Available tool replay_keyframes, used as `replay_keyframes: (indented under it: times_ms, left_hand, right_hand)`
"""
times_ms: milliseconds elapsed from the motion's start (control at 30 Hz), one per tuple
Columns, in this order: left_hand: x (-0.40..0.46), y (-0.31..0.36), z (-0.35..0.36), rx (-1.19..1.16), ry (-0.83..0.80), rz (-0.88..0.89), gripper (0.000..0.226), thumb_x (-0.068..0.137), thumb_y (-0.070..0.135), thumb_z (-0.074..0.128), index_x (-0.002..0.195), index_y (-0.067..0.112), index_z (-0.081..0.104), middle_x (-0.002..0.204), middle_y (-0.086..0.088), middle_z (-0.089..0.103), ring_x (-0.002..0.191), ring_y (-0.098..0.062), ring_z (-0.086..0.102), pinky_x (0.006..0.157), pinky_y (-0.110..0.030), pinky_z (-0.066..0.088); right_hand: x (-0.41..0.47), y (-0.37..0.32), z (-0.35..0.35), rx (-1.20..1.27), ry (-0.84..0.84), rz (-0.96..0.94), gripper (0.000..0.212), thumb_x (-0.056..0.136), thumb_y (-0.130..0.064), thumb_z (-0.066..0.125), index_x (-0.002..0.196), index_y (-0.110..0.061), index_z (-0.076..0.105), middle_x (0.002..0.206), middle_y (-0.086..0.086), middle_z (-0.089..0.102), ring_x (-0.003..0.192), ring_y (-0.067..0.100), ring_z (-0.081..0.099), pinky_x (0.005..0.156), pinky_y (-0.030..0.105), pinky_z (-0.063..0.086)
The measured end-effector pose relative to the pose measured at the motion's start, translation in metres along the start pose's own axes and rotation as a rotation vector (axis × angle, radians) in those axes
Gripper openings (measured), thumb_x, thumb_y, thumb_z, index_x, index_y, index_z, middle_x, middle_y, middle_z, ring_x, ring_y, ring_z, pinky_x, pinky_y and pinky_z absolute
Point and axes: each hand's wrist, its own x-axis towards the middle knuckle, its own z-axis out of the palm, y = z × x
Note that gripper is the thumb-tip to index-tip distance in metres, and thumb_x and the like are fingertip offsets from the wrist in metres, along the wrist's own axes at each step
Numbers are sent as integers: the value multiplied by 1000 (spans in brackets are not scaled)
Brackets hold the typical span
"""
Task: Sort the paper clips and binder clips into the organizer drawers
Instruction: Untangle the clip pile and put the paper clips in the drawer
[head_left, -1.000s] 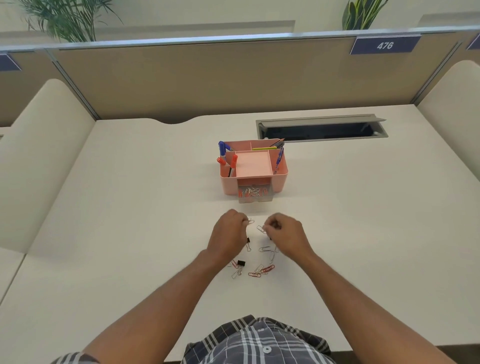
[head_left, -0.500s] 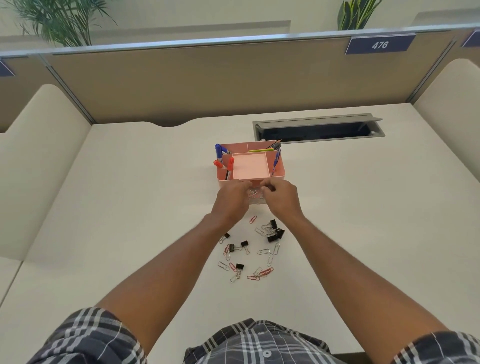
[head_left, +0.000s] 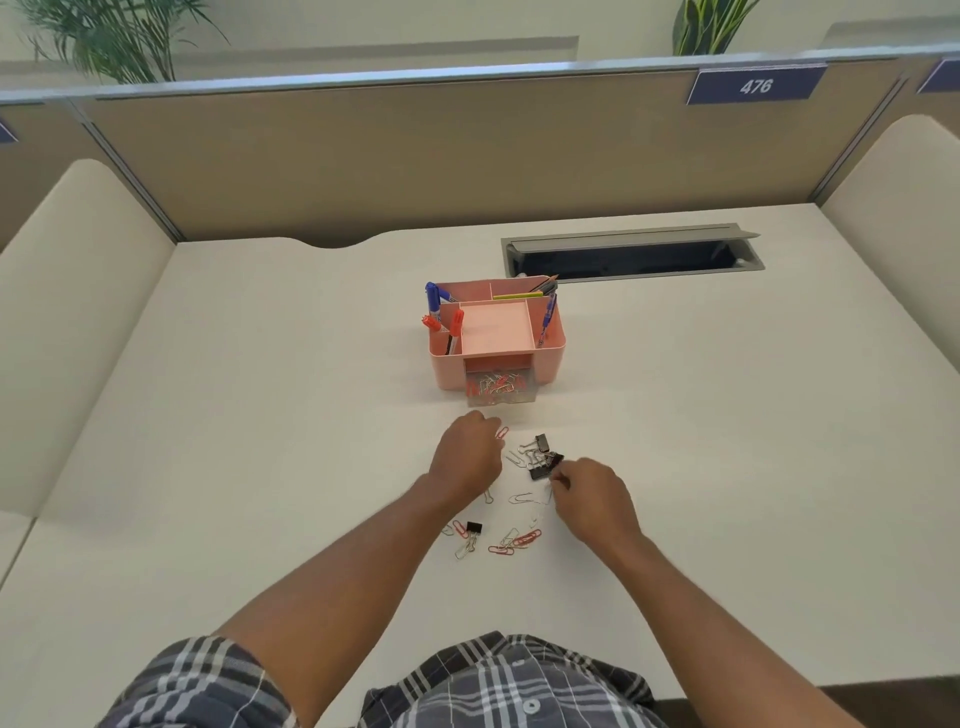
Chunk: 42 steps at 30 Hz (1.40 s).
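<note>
The pink organizer (head_left: 550, 358) stands mid-desk with its clear drawer (head_left: 500, 389) pulled out, holding red and silver paper clips. Loose paper clips (head_left: 519, 540) and black binder clips (head_left: 543, 465) lie scattered in front of it. My left hand (head_left: 467, 454) is curled over the left of the pile, its fingertips pinching a red paper clip (head_left: 502, 433). My right hand (head_left: 589, 491) reaches in from the right, fingers curled down beside the binder clips and a silver paper clip (head_left: 522, 498). Whether they hold anything is hidden.
Pens and markers (head_left: 441, 317) stick up from the organizer's compartments. Behind it lies an open grey cable slot (head_left: 631, 254) in the desk. A beige partition (head_left: 415, 156) closes off the far edge. One more binder clip (head_left: 474, 528) lies near the red clips.
Both hands have drawn back from the drawer to the clip pile. The left has come down on a red paper clip, the right beside the binder clips.
</note>
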Motion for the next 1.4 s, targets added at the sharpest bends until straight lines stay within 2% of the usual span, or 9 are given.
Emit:
replay_keyframes:
  times_ms: [133, 233, 467, 733, 867, 1033, 1167, 1267, 1400]
  left_hand:
    - [12, 3, 7, 33, -29, -22, 19, 94, 19, 52, 101, 6, 64, 99, -14, 60, 94, -31, 57, 77, -36, 45]
    - [12, 6, 13, 51, -34, -45, 15, 93, 16, 54, 97, 5, 63, 97, -13, 59, 91, -31, 56, 74, -37, 46]
    - [3, -4, 14, 93, -46, -52, 13, 89, 5, 50, 90, 3, 62, 92, -13, 58, 83, -31, 56, 68, -36, 44]
    - [-8, -14, 8, 81, -81, -77, 11, 89, 7, 48, 92, 6, 60, 92, -12, 60, 85, -29, 57, 69, -35, 42]
    - [-17, -6, 5, 79, -78, -26, 15, 89, 13, 48, 89, 11, 63, 91, -7, 62, 83, -26, 57, 73, -39, 48]
    - [-31, -3, 10, 180, -102, 29, 16, 90, 21, 49, 90, 18, 65, 93, -3, 64, 87, -25, 57, 76, -38, 46]
    - [-32, -5, 10, 115, -53, 9, 19, 91, 21, 46, 90, 17, 65, 90, -2, 66, 84, -25, 57, 76, -41, 46]
    - [-29, -5, 3, 21, 11, 3, 17, 93, 20, 49, 86, 17, 64, 86, -1, 65, 81, -24, 57, 75, -41, 47]
    - [-19, -3, -15, -94, 166, 29, 13, 91, 11, 54, 84, 13, 64, 80, -4, 63, 76, -25, 54, 70, -42, 47]
  right_hand:
    - [-12, 7, 14, -66, -36, 22, 22, 91, -30, 52, 82, -13, 63, 89, 7, 67, 86, 30, 64, 65, 32, 44]
    - [-14, 0, 24, -14, -22, 14, 27, 90, -35, 58, 98, -10, 64, 100, 8, 62, 95, 29, 61, 77, 34, 47]
    - [-10, -12, 41, 26, 36, -109, 18, 92, -12, 47, 89, -8, 64, 95, 11, 62, 86, 28, 58, 71, 37, 46]
    - [-6, -14, 43, 14, 54, -212, 19, 93, -16, 49, 105, -11, 63, 101, 8, 60, 93, 28, 57, 73, 36, 47]
    - [-1, -16, 47, -30, 79, -234, 14, 91, -12, 48, 87, -9, 61, 91, 7, 56, 84, 28, 53, 61, 36, 44]
    - [3, -19, 46, 1, 58, -198, 13, 90, -7, 49, 89, -11, 62, 96, 5, 55, 90, 25, 52, 66, 38, 47]
    - [-1, -19, 45, -41, 25, -185, 11, 90, -4, 50, 93, -12, 57, 103, 3, 51, 97, 23, 48, 67, 38, 49]
    - [-5, -20, 44, -105, 20, -249, 24, 81, 7, 50, 95, -11, 54, 104, 5, 50, 98, 24, 46, 64, 36, 45]
    - [12, -32, 20, 71, 97, -250, 18, 87, -1, 48, 84, -17, 52, 87, 0, 56, 83, 24, 52, 63, 34, 43]
